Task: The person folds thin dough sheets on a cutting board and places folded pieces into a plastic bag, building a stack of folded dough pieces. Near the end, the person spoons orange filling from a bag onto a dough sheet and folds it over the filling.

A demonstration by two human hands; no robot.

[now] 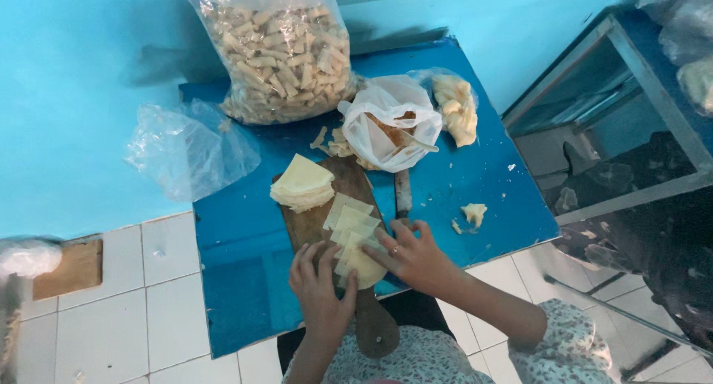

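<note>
Left hand (321,284) palm down, fingers curled, pressing near end of row of dough sheets (352,235); nothing clenched, fingertips rest on sheet. Right hand (413,256) flat, fingers spread toward left, ring visible, resting on same sheets, grasping nothing. Forearms come in from bottom edge.

Blue bench (475,183) carries wooden board (355,187), handle toward person. Sheet row lies along board, long axis running away from person, slightly rightward. Stack of sheets (302,182) at board's far left. Clear bag of rolled pieces (281,53) at far edge; white bag (390,124) beside it.
</note>
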